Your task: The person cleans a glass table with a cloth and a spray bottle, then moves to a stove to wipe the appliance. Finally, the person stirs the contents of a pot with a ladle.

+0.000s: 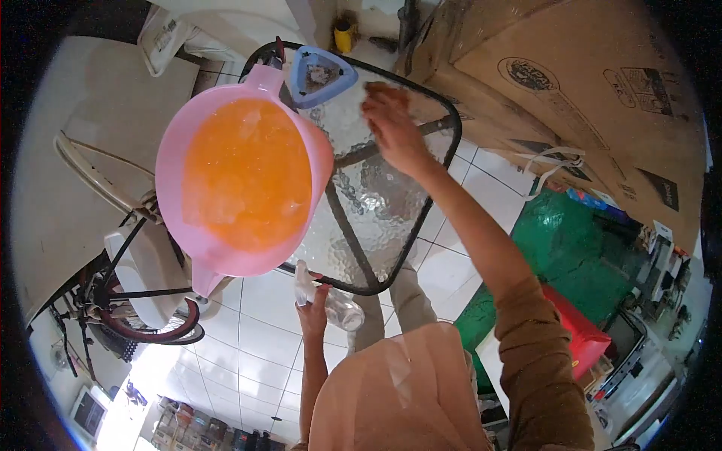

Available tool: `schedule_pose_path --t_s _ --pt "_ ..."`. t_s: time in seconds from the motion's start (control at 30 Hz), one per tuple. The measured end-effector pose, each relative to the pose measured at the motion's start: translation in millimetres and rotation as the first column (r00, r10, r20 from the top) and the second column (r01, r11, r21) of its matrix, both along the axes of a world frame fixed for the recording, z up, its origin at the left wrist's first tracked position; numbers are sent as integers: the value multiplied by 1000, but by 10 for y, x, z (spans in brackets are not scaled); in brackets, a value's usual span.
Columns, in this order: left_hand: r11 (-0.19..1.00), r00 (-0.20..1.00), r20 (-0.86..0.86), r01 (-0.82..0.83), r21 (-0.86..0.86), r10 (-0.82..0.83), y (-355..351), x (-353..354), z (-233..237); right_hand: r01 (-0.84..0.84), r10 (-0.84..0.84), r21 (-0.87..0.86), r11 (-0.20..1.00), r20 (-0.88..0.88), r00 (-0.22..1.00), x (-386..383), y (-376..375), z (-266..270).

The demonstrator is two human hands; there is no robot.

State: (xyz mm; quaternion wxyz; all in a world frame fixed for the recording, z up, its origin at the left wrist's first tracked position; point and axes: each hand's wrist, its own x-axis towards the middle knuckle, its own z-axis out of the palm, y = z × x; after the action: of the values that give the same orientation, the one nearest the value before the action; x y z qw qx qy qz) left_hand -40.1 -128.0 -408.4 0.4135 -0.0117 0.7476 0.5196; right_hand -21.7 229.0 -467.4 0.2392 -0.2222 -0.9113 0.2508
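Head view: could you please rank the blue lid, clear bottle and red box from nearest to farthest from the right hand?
1. blue lid, just left of the right hand.
2. clear bottle, held in the left hand.
3. red box, low on the right.

The right arm, in a rust-brown sleeve pushed to the elbow, stretches from five o'clock up to twelve o'clock. The right hand (392,129) is palm down with fingers bent. The left hand (312,307) sits low at seven o'clock, forearm bare, fingers curled closed in a grip.
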Motion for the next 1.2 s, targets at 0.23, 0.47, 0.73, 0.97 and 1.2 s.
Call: schedule_pose_path --t_s 0.23,0.47,0.73,0.97,1.2 --pt "999 999 25 30 -13 -29 -42 -8 -11 -410 445 -292 864 61 894 368 -545 311" --pt "1000 1000 -9 -8 20 8 -5 19 1 -137 255 -458 879 207 945 948 -64 413" --pt "1000 1000 -21 3 27 -3 6 19 8 -428 408 -200 881 -133 903 97 -477 258" --pt "998 999 3 -42 -38 42 -87 50 -73 104 -102 -22 994 82 991 412 372 68" --pt "999 999 -13 -33 11 33 -54 48 -48 219 -220 29 975 241 945 1330 -398 340"
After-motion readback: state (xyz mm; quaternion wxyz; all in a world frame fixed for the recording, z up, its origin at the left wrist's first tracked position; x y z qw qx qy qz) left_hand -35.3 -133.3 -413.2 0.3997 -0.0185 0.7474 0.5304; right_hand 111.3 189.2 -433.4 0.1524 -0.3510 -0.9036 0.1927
